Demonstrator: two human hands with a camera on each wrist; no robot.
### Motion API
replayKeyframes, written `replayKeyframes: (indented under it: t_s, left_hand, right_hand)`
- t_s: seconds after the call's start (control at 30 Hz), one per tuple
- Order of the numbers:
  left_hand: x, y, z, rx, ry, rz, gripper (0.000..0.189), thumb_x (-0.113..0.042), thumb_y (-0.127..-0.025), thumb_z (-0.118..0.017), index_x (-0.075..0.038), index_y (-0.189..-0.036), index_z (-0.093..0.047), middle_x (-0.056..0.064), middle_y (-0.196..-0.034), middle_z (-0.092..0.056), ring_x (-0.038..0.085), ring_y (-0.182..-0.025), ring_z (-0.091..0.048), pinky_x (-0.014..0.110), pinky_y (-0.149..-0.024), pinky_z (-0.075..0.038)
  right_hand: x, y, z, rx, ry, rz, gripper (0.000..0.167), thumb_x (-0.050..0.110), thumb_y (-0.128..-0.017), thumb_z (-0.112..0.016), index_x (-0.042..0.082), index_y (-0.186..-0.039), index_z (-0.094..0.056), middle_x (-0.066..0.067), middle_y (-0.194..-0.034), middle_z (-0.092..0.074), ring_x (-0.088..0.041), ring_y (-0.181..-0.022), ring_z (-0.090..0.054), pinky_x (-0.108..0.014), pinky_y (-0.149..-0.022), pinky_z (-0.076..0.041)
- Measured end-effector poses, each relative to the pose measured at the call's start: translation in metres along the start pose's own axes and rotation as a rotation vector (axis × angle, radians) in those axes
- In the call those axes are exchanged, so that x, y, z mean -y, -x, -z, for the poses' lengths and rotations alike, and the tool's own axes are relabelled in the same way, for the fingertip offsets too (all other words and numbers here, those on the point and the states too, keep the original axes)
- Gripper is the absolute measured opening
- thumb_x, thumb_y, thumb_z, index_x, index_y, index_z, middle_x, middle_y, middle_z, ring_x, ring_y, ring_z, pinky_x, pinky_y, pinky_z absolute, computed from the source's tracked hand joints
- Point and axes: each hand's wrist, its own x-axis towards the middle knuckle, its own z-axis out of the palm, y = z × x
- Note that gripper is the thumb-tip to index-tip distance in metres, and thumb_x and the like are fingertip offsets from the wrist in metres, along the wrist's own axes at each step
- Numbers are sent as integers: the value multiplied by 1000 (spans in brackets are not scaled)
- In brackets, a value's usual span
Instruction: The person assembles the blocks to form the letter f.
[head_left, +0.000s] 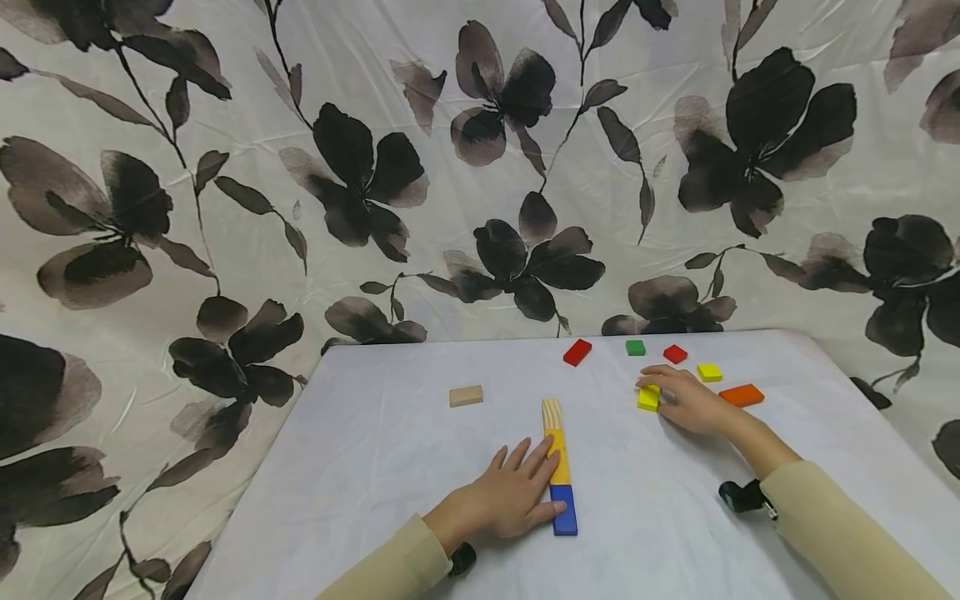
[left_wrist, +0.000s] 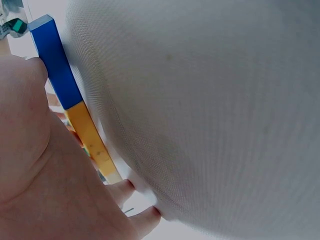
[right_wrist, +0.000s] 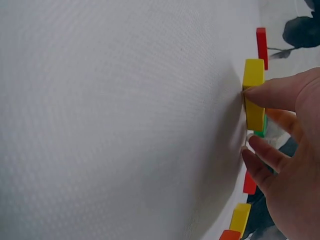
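Note:
My left hand [head_left: 508,493] lies with fingers spread and fairly straight along a row of blocks near the middle of the table. Its thumb touches the blue block [head_left: 566,518] at the near end, and a fingertip reaches the orange-yellow block [head_left: 559,473] beyond it. Pale, narrow prongs [head_left: 551,412] extend from the row's far end. Over on the right, my right hand [head_left: 688,402] pinches a yellow block [right_wrist: 254,112], thumb on its near side and fingers behind. The right wrist view shows this block's long face beside the white cloth.
Around the right hand lie a green block [head_left: 635,347], a red one [head_left: 675,354], another yellow one [head_left: 709,372] and an orange one [head_left: 742,395]. Farther left are a red block [head_left: 577,352] and a beige block [head_left: 466,396]. A flower-print cloth [head_left: 420,192] hangs behind the table.

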Motion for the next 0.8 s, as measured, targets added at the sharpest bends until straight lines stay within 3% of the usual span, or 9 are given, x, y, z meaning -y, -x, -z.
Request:
replayKeyframes:
  t_s: [0.27, 0.5, 0.8]
  left_hand:
    - [0, 1, 0, -2, 0, -2, 81, -69, -103, -27, -20, -166, -16, 0, -173, 1, 33, -157, -11, 60, -121, -20]
    - [0, 1, -1, 3, 12, -3, 81, -70, -103, -27, -20, -166, -15, 0, -173, 1, 33, -158, -10, 60, -121, -20]
    - [2, -1, 0, 2, 10, -5, 80, -69, -104, -26, -20, -166, -14, 0, -173, 1, 33, -158, -10, 60, -122, -19]
  right_hand:
    - [-1, -3, 0, 11, -26, -57, 33, -2, -93, -68, 3, -126, -68, -20, -129, -56, -41, -118, -53, -62, -104, -45]
    - [-3, -3, 2, 29, -72, -20, 27, -1, -93, -69, 3, -120, -67, -17, -126, -58, -33, -109, -57, -56, -102, -50]
    - [-10, -4, 8, 57, -82, -21, 32, 4, -90, -75, 4, -121, -66, -7, -114, -65, -21, -91, -54, -32, -82, -51]
